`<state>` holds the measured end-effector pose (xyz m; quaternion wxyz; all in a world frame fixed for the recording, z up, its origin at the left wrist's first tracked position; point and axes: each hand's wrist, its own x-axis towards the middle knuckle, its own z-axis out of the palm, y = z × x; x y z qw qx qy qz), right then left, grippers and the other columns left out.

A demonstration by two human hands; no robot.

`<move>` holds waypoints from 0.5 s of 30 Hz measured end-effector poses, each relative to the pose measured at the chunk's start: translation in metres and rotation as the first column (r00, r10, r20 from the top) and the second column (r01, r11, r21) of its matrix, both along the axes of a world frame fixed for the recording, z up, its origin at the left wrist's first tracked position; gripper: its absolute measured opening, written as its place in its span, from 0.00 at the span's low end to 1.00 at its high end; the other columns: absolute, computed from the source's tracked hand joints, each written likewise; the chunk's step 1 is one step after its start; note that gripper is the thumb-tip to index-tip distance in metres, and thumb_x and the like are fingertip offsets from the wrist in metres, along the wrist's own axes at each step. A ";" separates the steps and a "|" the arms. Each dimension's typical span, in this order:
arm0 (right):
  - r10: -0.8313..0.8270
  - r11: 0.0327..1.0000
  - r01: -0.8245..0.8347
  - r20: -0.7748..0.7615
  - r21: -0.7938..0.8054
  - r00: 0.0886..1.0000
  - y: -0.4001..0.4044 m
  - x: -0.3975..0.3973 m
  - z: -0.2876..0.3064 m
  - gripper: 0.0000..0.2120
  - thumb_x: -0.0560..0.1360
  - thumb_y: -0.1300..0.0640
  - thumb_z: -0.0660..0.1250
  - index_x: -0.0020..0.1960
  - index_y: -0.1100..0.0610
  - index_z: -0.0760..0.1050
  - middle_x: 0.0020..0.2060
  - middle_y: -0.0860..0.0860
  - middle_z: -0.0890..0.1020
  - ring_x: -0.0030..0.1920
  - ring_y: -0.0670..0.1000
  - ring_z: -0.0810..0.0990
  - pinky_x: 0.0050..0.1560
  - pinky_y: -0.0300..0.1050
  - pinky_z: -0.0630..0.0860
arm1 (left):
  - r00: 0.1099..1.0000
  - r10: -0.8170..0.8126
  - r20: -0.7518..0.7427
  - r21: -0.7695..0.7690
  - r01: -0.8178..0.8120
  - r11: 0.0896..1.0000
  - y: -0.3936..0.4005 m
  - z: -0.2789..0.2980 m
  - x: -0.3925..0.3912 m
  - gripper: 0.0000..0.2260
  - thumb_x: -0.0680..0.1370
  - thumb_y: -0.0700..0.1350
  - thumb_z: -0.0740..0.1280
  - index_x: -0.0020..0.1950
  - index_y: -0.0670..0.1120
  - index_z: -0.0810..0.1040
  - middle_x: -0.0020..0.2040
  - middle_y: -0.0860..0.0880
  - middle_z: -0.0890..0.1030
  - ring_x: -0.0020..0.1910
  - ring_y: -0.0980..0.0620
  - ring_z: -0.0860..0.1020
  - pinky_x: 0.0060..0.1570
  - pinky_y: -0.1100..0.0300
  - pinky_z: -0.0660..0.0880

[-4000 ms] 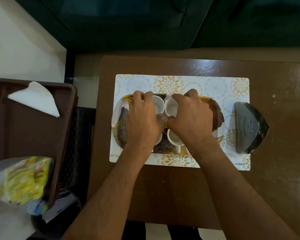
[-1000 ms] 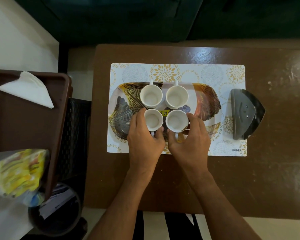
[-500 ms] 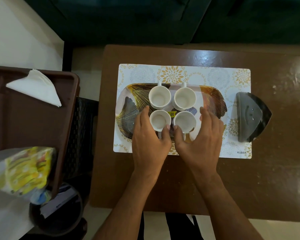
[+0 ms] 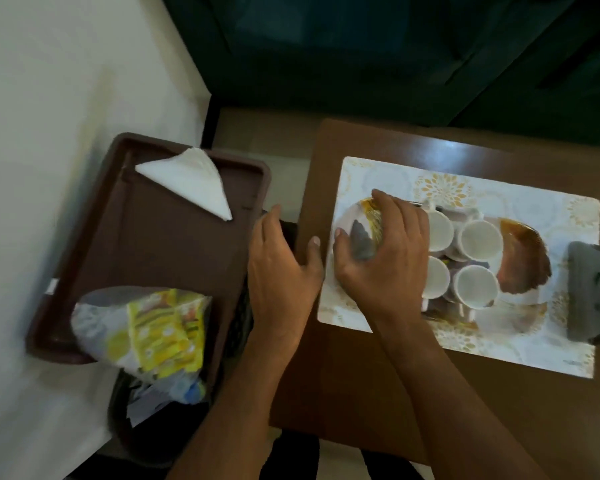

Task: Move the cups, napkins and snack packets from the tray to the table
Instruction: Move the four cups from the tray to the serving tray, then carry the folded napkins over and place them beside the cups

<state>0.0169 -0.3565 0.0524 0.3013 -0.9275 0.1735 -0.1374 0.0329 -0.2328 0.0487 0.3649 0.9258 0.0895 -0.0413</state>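
Head view, step: the four white cups (image 4: pixel 465 258) sit on the patterned plate (image 4: pixel 520 258) at right of frame, so I judge the cups done and the brown tray (image 4: pixel 174 244) at left next
Head view, left hand (image 4: pixel 281 268): open, fingers spread, holding nothing, at centre frame between tray and table (image 4: pixel 361 393)
Head view, right hand (image 4: pixel 385 254): loosely curled and empty, over the plate's left end, beside the cups; contact unclear in the blur
Tray contents: white napkins (image 4: pixel 191 181) in its upper corner, yellow snack packets (image 4: pixel 149 330) at its lower end, overhanging the rim
Plate contents: the cups, close together, mouths up
Placemat (image 4: pixel 499 348): under the plate; grey holder (image 4: pixel 589 292) at its right edge
Next move: reach left into the tray, pinch the napkin stack whole or grip the crinkly packets
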 end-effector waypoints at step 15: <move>0.282 0.947 -0.243 -0.181 0.210 0.942 0.168 0.145 -0.059 0.18 0.76 0.61 0.73 0.65 0.60 0.81 0.58 0.55 0.85 0.57 0.54 0.83 0.62 0.51 0.82 | 0.978 0.139 -0.154 -0.015 -0.143 0.990 0.154 -0.049 0.089 0.25 0.80 0.47 0.72 0.76 0.45 0.72 0.70 0.48 0.75 0.70 0.50 0.74 0.61 0.65 0.65</move>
